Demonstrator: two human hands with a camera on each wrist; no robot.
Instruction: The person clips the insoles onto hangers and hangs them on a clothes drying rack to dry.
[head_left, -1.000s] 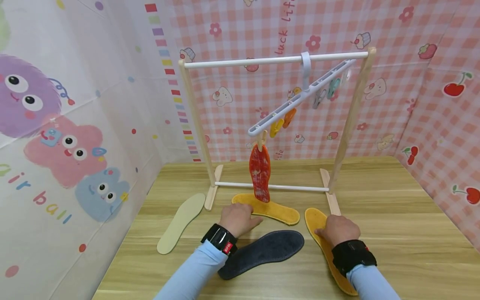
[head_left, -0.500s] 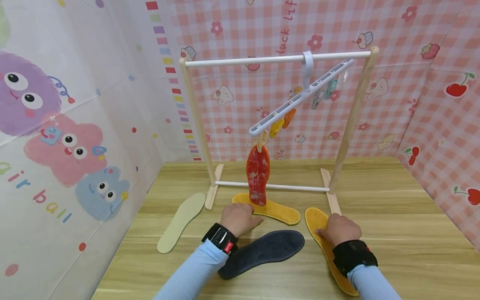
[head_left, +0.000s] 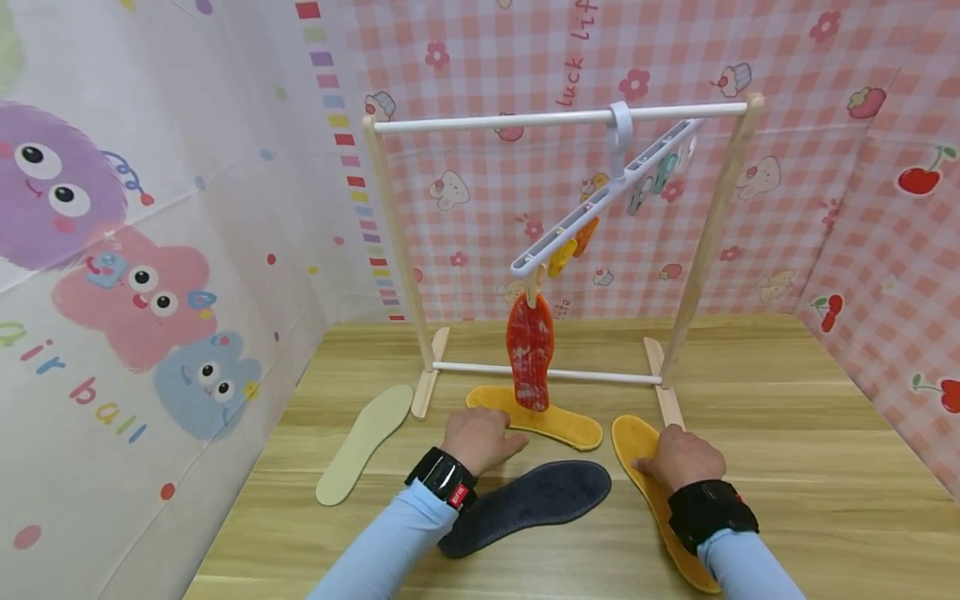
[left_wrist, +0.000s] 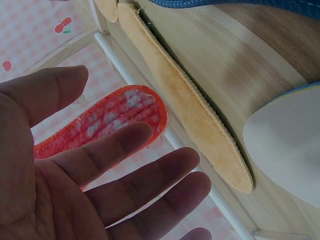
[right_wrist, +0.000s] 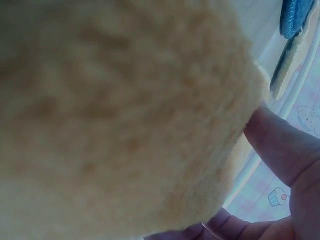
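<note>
My right hand [head_left: 686,458] grips a fuzzy yellow insole [head_left: 634,437] by its sides, thumb on the near edge in the right wrist view. That insole [right_wrist: 125,125] fills much of the right wrist view, blurred. My left hand [head_left: 480,442] holds nothing, its fingers [left_wrist: 170,170] loosely bent and spread in the left wrist view. In the head view it is just in front of a second yellow insole [head_left: 566,425] and behind a dark blue insole [head_left: 547,496]. A red insole [head_left: 530,354] hangs by its end from a wooden clothes peg [head_left: 533,287].
A light wooden drying rack [head_left: 397,250] with white rods stands at the back. Its hanger [head_left: 585,215] slants across it, bearing yellow, orange, grey and green pegs [head_left: 664,173]. A pale green insole [head_left: 366,442] lies at the left of the wooden table [head_left: 817,467].
The hanging red insole has swung left, then back right, and the hanger's near end has turned slightly right. Both hands have kept their places.
</note>
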